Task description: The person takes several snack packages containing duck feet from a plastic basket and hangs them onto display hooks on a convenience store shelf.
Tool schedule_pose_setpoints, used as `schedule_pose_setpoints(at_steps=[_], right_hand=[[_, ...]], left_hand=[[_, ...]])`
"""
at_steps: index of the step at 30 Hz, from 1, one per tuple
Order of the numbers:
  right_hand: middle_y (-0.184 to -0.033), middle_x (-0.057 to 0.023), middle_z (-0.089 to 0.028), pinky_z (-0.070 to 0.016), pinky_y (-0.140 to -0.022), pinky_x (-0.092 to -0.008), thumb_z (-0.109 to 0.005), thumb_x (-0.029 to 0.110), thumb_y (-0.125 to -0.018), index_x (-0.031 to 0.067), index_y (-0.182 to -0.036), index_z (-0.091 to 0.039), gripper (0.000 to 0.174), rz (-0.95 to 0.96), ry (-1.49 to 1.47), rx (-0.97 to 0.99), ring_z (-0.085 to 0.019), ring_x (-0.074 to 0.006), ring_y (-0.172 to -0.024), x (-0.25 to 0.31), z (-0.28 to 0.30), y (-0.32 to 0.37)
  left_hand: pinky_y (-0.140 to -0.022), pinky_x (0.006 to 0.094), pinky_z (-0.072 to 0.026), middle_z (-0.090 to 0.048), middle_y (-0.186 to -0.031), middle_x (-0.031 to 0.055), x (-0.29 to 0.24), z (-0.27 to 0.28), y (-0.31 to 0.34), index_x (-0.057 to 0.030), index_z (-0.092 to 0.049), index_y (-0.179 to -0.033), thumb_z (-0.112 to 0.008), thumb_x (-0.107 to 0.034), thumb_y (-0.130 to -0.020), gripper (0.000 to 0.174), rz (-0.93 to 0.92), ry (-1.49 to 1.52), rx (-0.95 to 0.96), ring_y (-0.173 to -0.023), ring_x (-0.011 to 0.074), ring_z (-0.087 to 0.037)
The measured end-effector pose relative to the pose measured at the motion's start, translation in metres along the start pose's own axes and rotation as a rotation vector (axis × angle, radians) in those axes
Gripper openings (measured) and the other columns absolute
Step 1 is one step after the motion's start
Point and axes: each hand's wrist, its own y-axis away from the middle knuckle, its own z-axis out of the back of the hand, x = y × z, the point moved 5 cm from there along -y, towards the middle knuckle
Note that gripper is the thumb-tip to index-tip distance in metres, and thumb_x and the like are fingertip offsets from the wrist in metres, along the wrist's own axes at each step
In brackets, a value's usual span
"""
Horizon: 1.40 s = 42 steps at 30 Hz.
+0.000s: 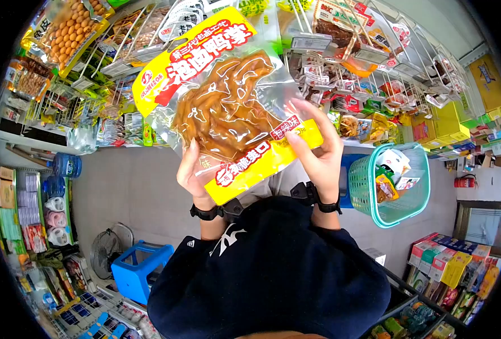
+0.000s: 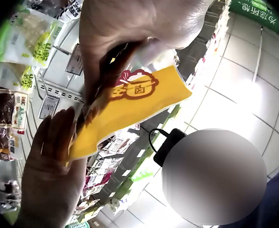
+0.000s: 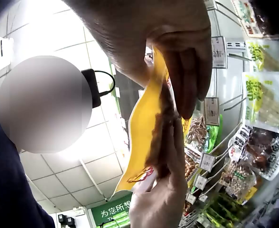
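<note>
A large clear and yellow snack bag (image 1: 228,107) with brown contents is held up in front of the chest, its printed front toward the head camera. My left hand (image 1: 194,176) grips its lower left side, thumb on the front. On the lower right side my right hand (image 1: 320,155) pinches it, thumb in front and fingers around the edge. In the left wrist view the bag (image 2: 134,102) stands between the left hand (image 2: 134,23) and the right hand (image 2: 51,185). The right wrist view shows the bag (image 3: 144,123) edge-on, with fingers behind it.
Racks of packaged snacks (image 1: 346,85) stand ahead. A turquoise basket (image 1: 362,183) holding several packages is at the right, beside a blue stool partly behind it. Another blue stool (image 1: 140,271) and a fan (image 1: 104,248) stand at the lower left. Shelves line both sides.
</note>
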Motion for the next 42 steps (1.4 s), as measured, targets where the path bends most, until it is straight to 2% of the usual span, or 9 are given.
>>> schedule_pose_setpoints(at_steps=[9,13,17,22,26,31,32,37,42], right_hand=[[-0.104,-0.0054,-0.056,-0.0418,-0.074,-0.0208,-0.061,0.002,-0.074,0.0010,-0.110,-0.052,0.036,-0.004,0.019,0.017,-0.053,-0.0071,-0.086,-0.001,-0.006,-0.009],[-0.103,-0.0077,-0.056,-0.0440,-0.073,-0.0209,-0.059,-0.002,-0.075,-0.0024,-0.108,-0.050,0.034,-0.050,-0.104,-0.001,-0.055,-0.0092,-0.087,0.003,-0.005,-0.006],[-0.104,-0.0088,-0.056,-0.0448,-0.072,-0.0205,-0.057,-0.004,-0.075,-0.0045,-0.109,-0.048,0.035,0.050,0.040,0.040,-0.056,-0.0105,-0.085,0.010,-0.006,-0.006],[-0.105,-0.0120,-0.057,-0.0390,-0.084,-0.0262,-0.047,0.006,-0.083,-0.0060,-0.107,-0.052,0.027,-0.022,-0.021,0.031,-0.053,-0.0153,-0.095,-0.002,-0.001,-0.003],[-0.105,-0.0130,-0.056,-0.0398,-0.083,-0.0258,-0.045,0.005,-0.084,-0.0065,-0.105,-0.053,0.025,-0.060,-0.090,0.062,-0.053,-0.0159,-0.095,-0.009,-0.001,-0.003],[-0.094,-0.0112,-0.061,-0.0448,-0.073,-0.0250,-0.049,0.004,-0.082,-0.0061,-0.100,-0.056,0.021,-0.169,-0.075,0.117,-0.057,-0.0138,-0.081,-0.021,-0.004,-0.002],[-0.094,-0.0106,-0.060,-0.0443,-0.074,-0.0262,-0.052,0.011,-0.082,-0.0059,-0.098,-0.057,0.024,-0.164,-0.030,0.121,-0.057,-0.0149,-0.082,-0.023,-0.006,-0.004],[-0.074,-0.0086,-0.062,-0.0455,-0.063,-0.0239,-0.058,0.011,-0.077,-0.0056,-0.081,-0.061,0.018,-0.153,0.139,0.117,-0.058,-0.0132,-0.067,-0.040,-0.005,-0.002],[-0.069,-0.0095,-0.063,-0.0449,-0.060,-0.0235,-0.061,0.013,-0.075,-0.0062,-0.074,-0.062,0.019,-0.177,0.115,0.131,-0.058,-0.0121,-0.063,-0.059,-0.019,-0.006]], left_hand=[[-0.091,0.0324,-0.0348,-0.045,-0.118,0.0129,-0.009,-0.003,-0.008,0.0014,-0.033,-0.123,-0.047,-0.018,-0.082,0.048,0.048,-0.260,0.029,-0.106,0.0210,-0.046],[-0.090,0.0300,-0.0349,-0.046,-0.119,0.0112,-0.016,-0.009,-0.016,0.0029,-0.035,-0.123,-0.057,-0.016,-0.081,0.051,-0.158,-0.526,0.072,-0.105,0.0175,-0.046],[-0.090,0.0287,-0.0352,-0.046,-0.119,0.0107,-0.018,-0.006,-0.018,0.0034,-0.034,-0.123,-0.055,-0.015,-0.082,0.050,-0.207,-0.551,0.081,-0.105,0.0170,-0.047],[-0.085,0.0273,-0.0396,-0.047,-0.117,0.0101,-0.016,-0.005,-0.019,0.0034,-0.037,-0.121,-0.060,-0.013,-0.079,0.050,-0.184,-0.480,0.050,-0.102,0.0151,-0.048],[-0.087,0.0295,-0.0386,-0.047,-0.117,0.0095,-0.016,0.007,-0.019,0.0033,-0.039,-0.120,-0.060,-0.010,-0.079,0.048,-0.247,-0.503,0.031,-0.103,0.0163,-0.048],[-0.086,0.0287,-0.0394,-0.055,-0.106,0.0089,-0.021,0.010,-0.018,0.0038,-0.047,-0.111,-0.061,-0.006,-0.076,0.039,-0.187,-0.498,0.077,-0.098,0.0156,-0.051],[-0.084,0.0279,-0.0405,-0.056,-0.103,0.0082,-0.021,0.014,-0.019,0.0039,-0.050,-0.106,-0.062,-0.004,-0.076,0.034,-0.213,-0.534,0.088,-0.096,0.0152,-0.052],[-0.061,0.0261,-0.0507,-0.058,-0.083,0.0120,-0.021,0.027,-0.018,0.0083,-0.048,-0.099,-0.059,0.006,-0.074,0.028,-0.069,-0.543,0.095,-0.068,0.0159,-0.060],[-0.065,0.0280,-0.0521,-0.056,-0.085,0.0107,-0.020,0.045,-0.022,0.0091,-0.047,-0.102,-0.059,0.005,-0.074,0.031,-0.091,-0.547,0.108,-0.077,0.0171,-0.059]])
